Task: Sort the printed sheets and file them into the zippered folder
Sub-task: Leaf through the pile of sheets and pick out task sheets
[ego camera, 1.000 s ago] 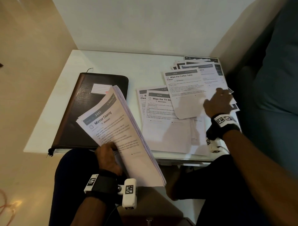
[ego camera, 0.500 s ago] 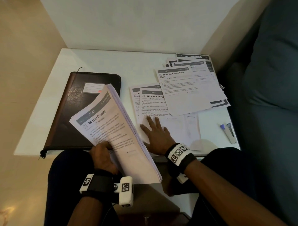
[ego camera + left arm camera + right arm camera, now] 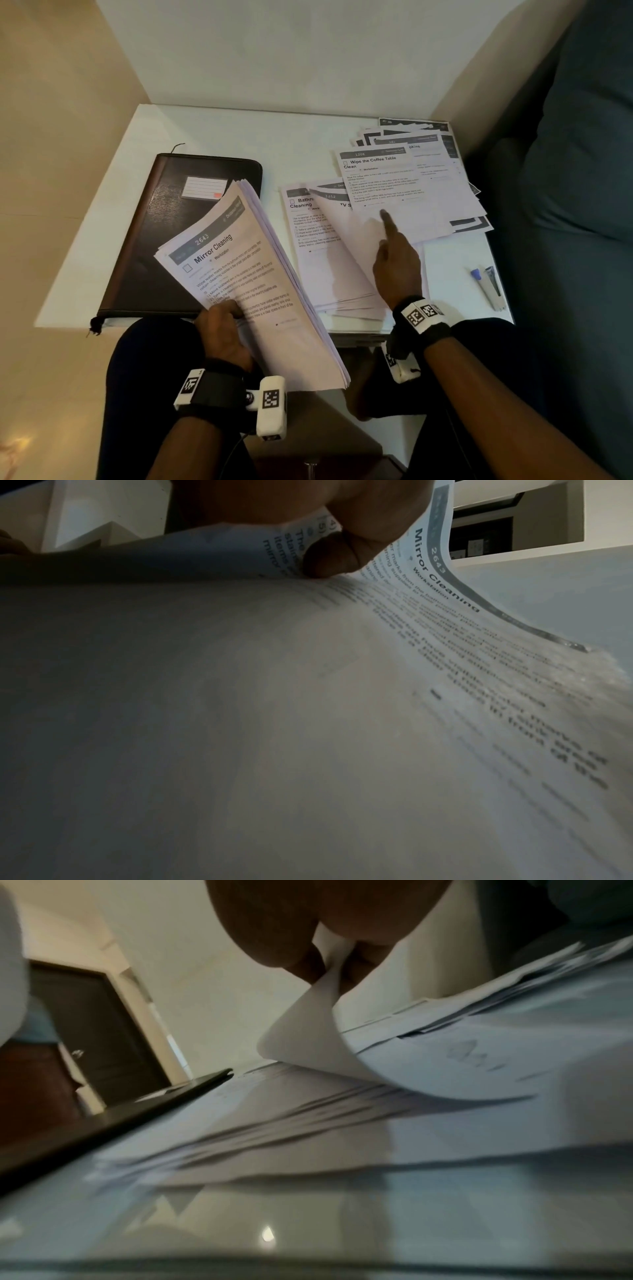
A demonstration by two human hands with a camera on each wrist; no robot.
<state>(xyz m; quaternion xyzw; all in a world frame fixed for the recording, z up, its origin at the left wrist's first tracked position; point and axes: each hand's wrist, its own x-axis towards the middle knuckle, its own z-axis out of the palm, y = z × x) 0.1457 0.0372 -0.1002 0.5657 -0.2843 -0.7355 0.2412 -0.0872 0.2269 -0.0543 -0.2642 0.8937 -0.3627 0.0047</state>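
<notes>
My left hand (image 3: pixel 222 325) grips a thick stack of printed sheets (image 3: pixel 253 274), tilted up over my lap, with "Mirror Cleaning" on top. In the left wrist view my thumb (image 3: pixel 342 553) presses on that top page (image 3: pixel 445 593). The dark zippered folder (image 3: pixel 161 233) lies closed on the table's left half, partly behind the stack. My right hand (image 3: pixel 397 263) is over the middle pile (image 3: pixel 308 226), index finger extended. It pinches that pile's top sheet (image 3: pixel 346 246). The right wrist view shows that sheet (image 3: pixel 308 1042) curling up between my fingers (image 3: pixel 304 961).
A fanned spread of sheets (image 3: pixel 394 178), "Wipe the Coffee Table Clean" on top, covers the table's back right. A blue-capped pen and a small clip-like item (image 3: pixel 486 284) lie at the front right. The white table (image 3: pixel 239 130) meets a wall behind and a teal sofa (image 3: pixel 582 171) on the right.
My right hand left the right-hand spread, pressed flat on the middle pile, and now pinches its top sheet and lifts it. The left hand still holds the stack.
</notes>
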